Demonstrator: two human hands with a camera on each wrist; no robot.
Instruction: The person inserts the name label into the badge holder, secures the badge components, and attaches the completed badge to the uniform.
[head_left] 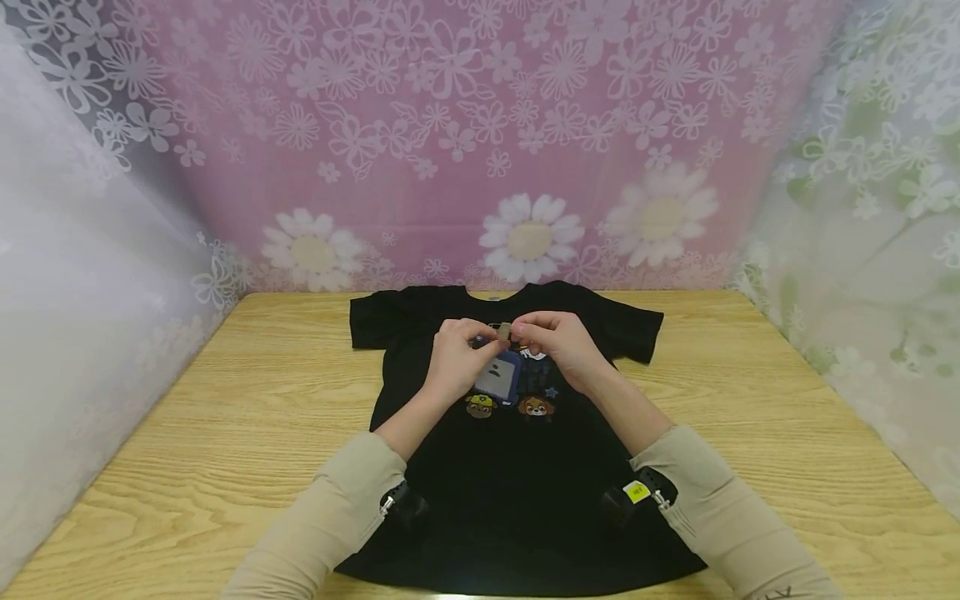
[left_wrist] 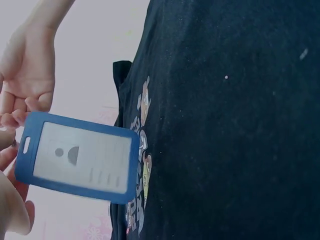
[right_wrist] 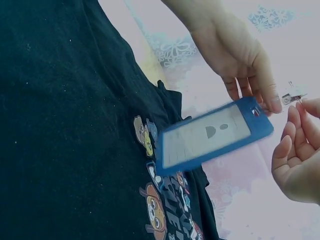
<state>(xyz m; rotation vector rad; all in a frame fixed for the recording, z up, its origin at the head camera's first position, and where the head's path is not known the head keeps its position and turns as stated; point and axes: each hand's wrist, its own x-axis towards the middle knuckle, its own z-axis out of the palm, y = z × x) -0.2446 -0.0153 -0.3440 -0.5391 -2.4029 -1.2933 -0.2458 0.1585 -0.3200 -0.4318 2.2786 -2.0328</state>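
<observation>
A blue-framed badge holder (head_left: 498, 377) with a white card inside hangs over the shirt's chest. My left hand (head_left: 460, 360) grips it at its slotted top end; in the right wrist view the left thumb (right_wrist: 272, 97) lies beside the slot. Facing it, my right hand (head_left: 561, 343) pinches a small metal clip (right_wrist: 292, 98) between thumb and fingertips, close to the left thumb. The left wrist view has the holder (left_wrist: 84, 157) in front of both hands, its top end hiding some fingertips. Beneath everything lies a black T-shirt (head_left: 517, 492) with cartoon dog prints.
The shirt is spread on a wood-grain table (head_left: 247, 417), sleeves out to both sides. A pink floral curtain (head_left: 420, 150) hangs behind the table, and pale floral sheets (head_left: 877, 250) stand at both sides. Each wrist wears a black strapped camera (head_left: 408, 507).
</observation>
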